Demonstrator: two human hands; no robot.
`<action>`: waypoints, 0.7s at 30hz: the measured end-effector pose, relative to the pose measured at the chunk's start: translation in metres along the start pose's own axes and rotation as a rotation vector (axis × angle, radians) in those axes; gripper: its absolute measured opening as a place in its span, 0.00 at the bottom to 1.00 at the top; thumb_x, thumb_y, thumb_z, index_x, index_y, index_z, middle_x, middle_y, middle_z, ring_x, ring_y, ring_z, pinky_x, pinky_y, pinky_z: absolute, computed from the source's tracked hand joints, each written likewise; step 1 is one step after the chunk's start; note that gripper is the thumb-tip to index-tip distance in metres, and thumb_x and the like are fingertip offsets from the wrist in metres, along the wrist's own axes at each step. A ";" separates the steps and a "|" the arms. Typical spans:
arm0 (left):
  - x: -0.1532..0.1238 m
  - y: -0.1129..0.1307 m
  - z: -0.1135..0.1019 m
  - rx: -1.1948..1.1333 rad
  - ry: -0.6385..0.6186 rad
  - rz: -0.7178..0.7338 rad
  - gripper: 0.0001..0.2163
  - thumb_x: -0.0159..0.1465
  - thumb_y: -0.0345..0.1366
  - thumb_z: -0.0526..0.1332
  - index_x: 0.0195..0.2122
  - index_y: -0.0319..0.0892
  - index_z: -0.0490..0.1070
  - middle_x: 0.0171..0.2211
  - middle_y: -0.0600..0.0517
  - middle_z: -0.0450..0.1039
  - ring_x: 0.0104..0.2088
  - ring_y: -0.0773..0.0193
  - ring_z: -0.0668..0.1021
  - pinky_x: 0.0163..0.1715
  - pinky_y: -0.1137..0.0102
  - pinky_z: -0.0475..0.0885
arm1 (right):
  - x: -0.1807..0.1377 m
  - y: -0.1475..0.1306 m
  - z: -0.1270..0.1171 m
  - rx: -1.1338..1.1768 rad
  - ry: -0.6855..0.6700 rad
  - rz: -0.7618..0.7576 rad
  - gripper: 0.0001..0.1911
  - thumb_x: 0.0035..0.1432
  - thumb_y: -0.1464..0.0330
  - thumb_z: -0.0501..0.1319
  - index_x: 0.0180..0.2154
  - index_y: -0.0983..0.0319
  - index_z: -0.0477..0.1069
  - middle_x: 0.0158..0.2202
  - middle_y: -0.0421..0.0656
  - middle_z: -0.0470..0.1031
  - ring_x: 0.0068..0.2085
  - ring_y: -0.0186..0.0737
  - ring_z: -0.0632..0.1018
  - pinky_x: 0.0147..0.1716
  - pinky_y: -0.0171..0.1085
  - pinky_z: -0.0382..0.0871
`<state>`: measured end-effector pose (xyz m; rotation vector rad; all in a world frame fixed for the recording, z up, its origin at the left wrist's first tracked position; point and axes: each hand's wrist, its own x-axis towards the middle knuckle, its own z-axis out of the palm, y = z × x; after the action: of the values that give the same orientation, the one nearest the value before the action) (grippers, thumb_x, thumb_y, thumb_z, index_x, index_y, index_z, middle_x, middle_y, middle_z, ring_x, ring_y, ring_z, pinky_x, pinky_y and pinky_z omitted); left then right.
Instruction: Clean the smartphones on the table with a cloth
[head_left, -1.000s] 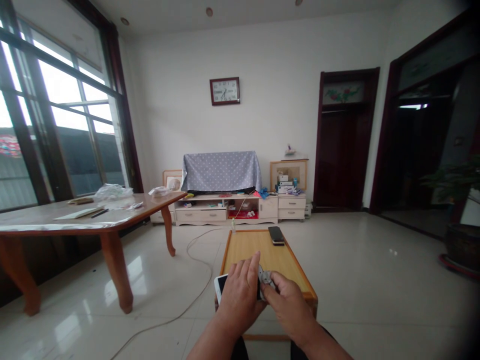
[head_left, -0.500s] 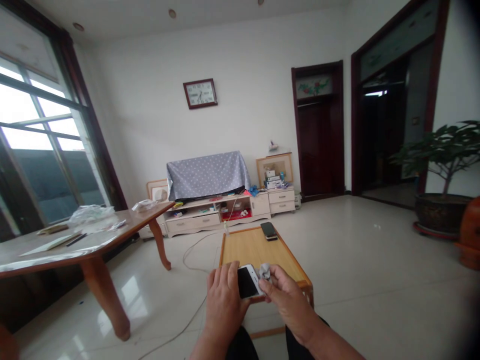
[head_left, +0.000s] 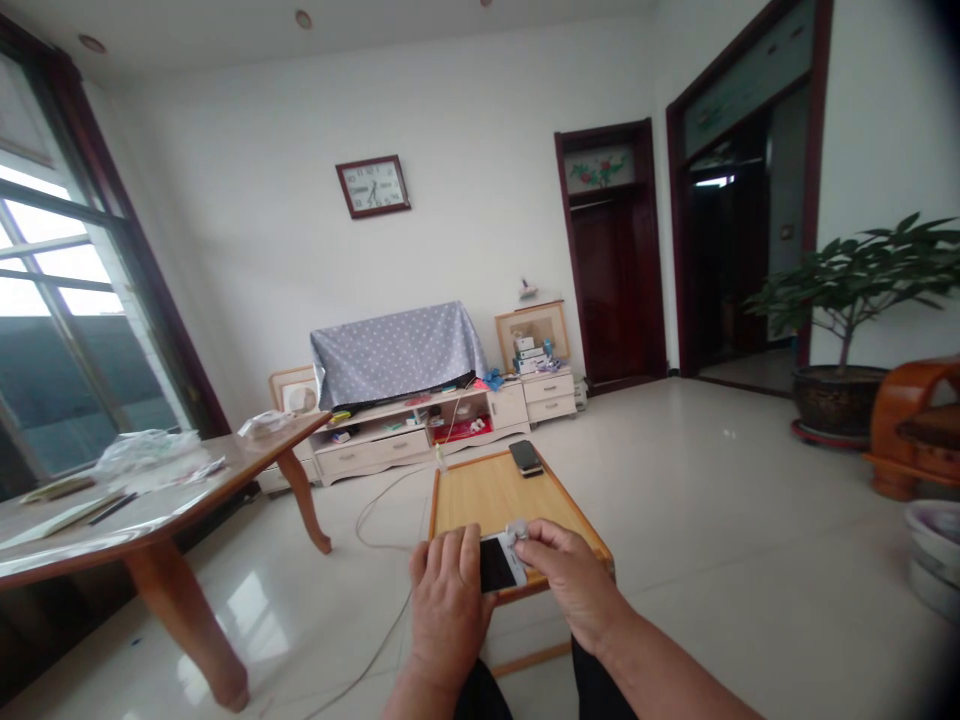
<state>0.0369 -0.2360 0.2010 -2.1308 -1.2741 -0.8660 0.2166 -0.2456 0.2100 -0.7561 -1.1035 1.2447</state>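
Observation:
A white smartphone [head_left: 501, 563] with a dark screen lies at the near edge of a small wooden table [head_left: 491, 495]. My left hand [head_left: 448, 600] rests over the phone's left part, fingers curled down on it. My right hand [head_left: 571, 585] pinches a small crumpled grey cloth [head_left: 517, 529] against the phone's right end. A second, black phone [head_left: 526, 457] lies at the table's far right corner.
A larger wooden table [head_left: 150, 510] with papers and plastic bags stands to the left. A white cable [head_left: 375, 560] trails over the tiled floor. A low cabinet [head_left: 420, 425] with a covered television lines the far wall. A potted plant [head_left: 847, 330] and a wooden chair [head_left: 911, 425] stand at the right.
The view has swung to the right, bringing in the plant and chair. The phone, first mostly under my left hand, now shows its screen. My right hand stays at its right end with the cloth.

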 end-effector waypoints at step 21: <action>-0.010 -0.005 -0.002 0.030 0.021 -0.089 0.29 0.56 0.35 0.70 0.59 0.41 0.66 0.49 0.43 0.75 0.49 0.48 0.74 0.54 0.53 0.62 | 0.001 0.014 0.000 0.002 0.001 0.136 0.05 0.50 0.67 0.64 0.26 0.62 0.71 0.25 0.36 0.68 0.29 0.34 0.63 0.33 0.37 0.55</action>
<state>0.0284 -0.2410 0.1960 -2.0503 -1.3713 -0.8979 0.2120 -0.2415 0.1971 -0.8414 -1.0633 1.3591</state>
